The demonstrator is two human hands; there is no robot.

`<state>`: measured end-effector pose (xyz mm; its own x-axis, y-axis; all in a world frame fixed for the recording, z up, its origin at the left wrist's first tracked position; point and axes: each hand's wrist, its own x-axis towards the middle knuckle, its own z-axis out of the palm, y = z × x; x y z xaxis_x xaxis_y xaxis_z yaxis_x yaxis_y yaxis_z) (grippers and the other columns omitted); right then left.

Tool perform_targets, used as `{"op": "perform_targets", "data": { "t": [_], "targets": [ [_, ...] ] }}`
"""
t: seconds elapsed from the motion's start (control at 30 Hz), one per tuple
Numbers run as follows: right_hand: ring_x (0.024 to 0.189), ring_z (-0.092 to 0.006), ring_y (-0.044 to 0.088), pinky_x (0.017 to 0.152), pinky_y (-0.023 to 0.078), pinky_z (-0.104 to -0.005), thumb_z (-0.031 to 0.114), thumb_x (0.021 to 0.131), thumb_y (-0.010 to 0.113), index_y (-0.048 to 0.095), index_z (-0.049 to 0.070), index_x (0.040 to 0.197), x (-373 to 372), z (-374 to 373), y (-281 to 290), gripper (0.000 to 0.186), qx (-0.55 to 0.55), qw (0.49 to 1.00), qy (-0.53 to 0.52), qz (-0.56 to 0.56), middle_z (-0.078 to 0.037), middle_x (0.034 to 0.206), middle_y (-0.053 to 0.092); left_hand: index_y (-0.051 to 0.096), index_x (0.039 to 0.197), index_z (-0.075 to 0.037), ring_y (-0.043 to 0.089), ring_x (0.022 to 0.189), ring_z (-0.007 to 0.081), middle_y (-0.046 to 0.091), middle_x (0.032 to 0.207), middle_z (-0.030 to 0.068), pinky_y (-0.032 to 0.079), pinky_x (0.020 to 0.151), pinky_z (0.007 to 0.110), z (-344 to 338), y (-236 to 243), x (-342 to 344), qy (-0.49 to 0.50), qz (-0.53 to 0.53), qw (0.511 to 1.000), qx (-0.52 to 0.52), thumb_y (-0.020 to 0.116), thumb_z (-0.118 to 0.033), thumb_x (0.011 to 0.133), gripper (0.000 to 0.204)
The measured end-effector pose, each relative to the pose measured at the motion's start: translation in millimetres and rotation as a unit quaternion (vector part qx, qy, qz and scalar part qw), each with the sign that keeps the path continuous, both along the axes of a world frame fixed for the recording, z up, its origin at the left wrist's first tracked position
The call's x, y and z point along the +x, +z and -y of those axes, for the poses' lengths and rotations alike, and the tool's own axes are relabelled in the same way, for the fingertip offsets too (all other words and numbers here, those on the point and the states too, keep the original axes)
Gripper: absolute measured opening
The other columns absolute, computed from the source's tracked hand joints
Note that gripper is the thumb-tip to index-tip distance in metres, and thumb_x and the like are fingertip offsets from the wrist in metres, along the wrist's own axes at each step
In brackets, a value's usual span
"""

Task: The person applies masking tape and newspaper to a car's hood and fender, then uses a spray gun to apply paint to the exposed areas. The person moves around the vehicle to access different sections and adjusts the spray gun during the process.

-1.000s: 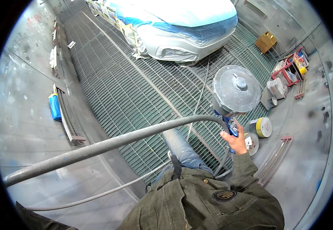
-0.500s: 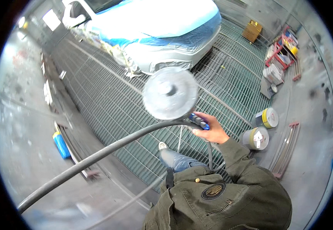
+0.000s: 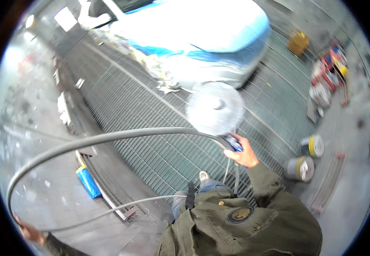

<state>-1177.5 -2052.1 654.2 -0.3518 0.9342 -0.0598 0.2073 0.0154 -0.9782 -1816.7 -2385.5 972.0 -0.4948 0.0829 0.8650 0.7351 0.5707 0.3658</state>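
Observation:
My right hand (image 3: pixel 244 154) is closed round the blue grip of a spray gun (image 3: pixel 233 143), with the gun's round, pale grey cup (image 3: pixel 215 107) on top. From beside the gun a thick grey hose (image 3: pixel 104 137) arches to the left and bends down at the picture's rim. There my left hand (image 3: pixel 30 232), partly in the dark edge and a little blurred, grips the hose. A thin cord (image 3: pixel 121 208) runs from near that hand to my waist. Beyond the gun stands a white car (image 3: pixel 212 72), partly masked with blue film (image 3: pixel 232 53); a gap lies between it and the cup.
Metal floor grating (image 3: pixel 159 158) spreads underfoot. Two round cans (image 3: pixel 301 167) stand at right, near a cardboard box (image 3: pixel 298 42) and a red rack with supplies (image 3: pixel 327 72). A blue roll (image 3: pixel 88 182) lies by the left wall.
My left hand has come into view at lower left, on the hose. The hose now arches higher. With the view shifting, the gun and the car appear farther right.

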Motion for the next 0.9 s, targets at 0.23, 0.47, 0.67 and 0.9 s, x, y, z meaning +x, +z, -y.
{"op": "perform_targets", "data": {
  "t": [0.23, 0.47, 0.67, 0.9],
  "targets": [
    [0.077, -0.0102, 0.056, 0.067, 0.045, -0.0271, 0.020, 0.072, 0.075, 0.060, -0.001, 0.094, -81.4, -34.2, -18.3, 0.034, -0.095, 0.995, -0.040, 0.009, -0.004, 0.084, 0.061, 0.056, 0.127, 0.003, 0.055, 0.120, 0.0187, 0.059, 0.130, 0.0132, 0.040, 0.103, 0.030, -92.8, -42.9, -132.6, -0.097, 0.059, 0.994, -0.002, 0.049, -0.025, 0.099, 0.040],
    [0.059, -0.0104, 0.053, 0.055, 0.043, -0.0275, 0.012, 0.073, 0.075, 0.057, 0.003, 0.083, -201.7, -89.7, -54.7, 0.022, 0.013, 0.996, -0.070, -0.062, 0.000, 0.067, 0.056, 0.065, 0.118, -0.001, 0.060, 0.098, 0.0086, 0.070, 0.106, 0.0054, 0.043, 0.088, 0.023, -258.0, -100.3, -245.3, -0.188, 0.125, 0.968, 0.111, 0.061, -0.029, 0.095, 0.037],
    [0.056, -0.0102, 0.051, 0.053, 0.041, -0.0264, 0.009, 0.073, 0.072, 0.058, 0.002, 0.084, -338.3, -127.3, 1.6, 0.019, 0.001, 0.982, -0.165, -0.093, 0.000, 0.068, 0.056, 0.073, 0.102, -0.002, 0.053, 0.076, 0.0078, 0.064, 0.077, -0.0003, 0.043, 0.074, 0.024, -374.9, -85.2, -362.4, -0.094, 0.235, 0.968, 0.008, 0.068, -0.043, 0.088, 0.044],
    [0.053, -0.0112, 0.050, 0.051, 0.040, -0.0278, 0.009, 0.070, 0.070, 0.057, 0.002, 0.075, -433.9, -191.5, 12.9, 0.016, 0.043, 0.981, -0.188, -0.031, -0.003, 0.065, 0.056, 0.072, 0.101, 0.002, 0.056, 0.085, 0.0089, 0.069, 0.091, 0.0057, 0.043, 0.081, 0.025, -490.9, -141.3, -484.6, -0.165, 0.242, 0.955, 0.044, 0.067, -0.047, 0.087, 0.051]
  ]
}}
